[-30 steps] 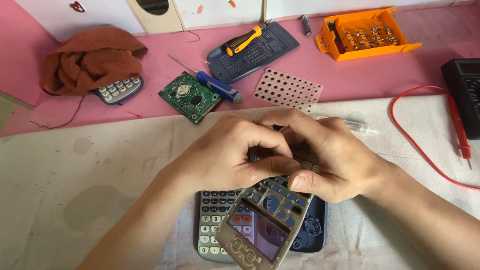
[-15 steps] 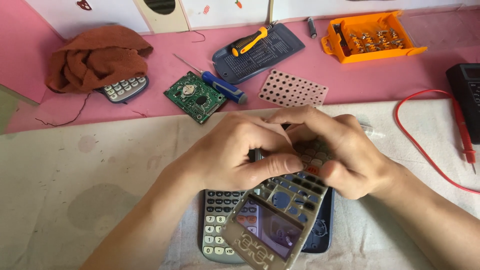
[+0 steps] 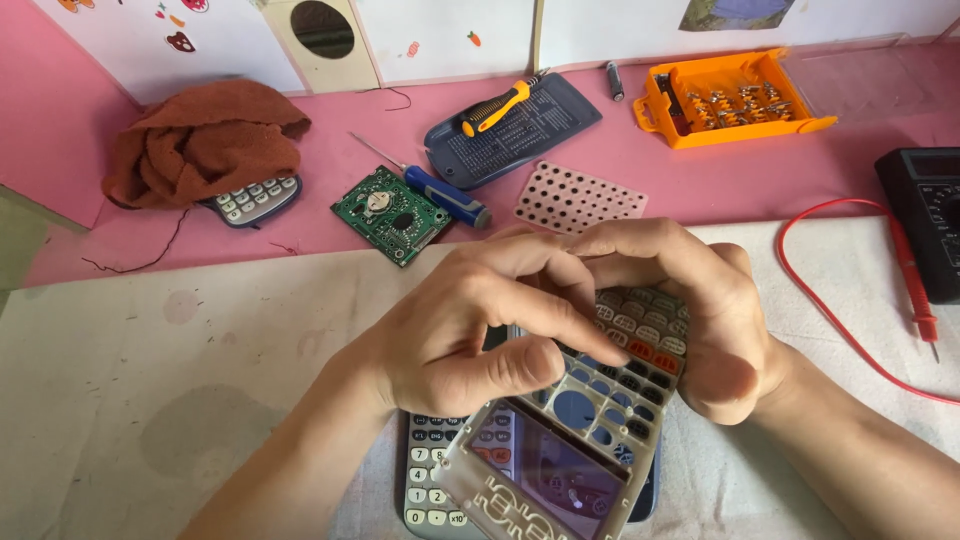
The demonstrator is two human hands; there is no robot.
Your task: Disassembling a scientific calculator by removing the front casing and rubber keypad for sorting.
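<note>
Both hands grip a grey calculator front cover [image 3: 560, 450] near the desk's front edge, above a whole calculator [image 3: 435, 480]. The left hand [image 3: 470, 325] closes fingers and thumb around its top; the right hand [image 3: 700, 320] curls over the key holes. A green circuit board [image 3: 390, 215] lies farther back.

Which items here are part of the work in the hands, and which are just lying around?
In hand:
- left hand and right hand, both gripping the grey calculator front cover
- whole calculator lying under it

Lying about:
- green circuit board
- blue screwdriver
- dotted pink mat
- orange bit box
- brown cloth
- red probe lead
</note>
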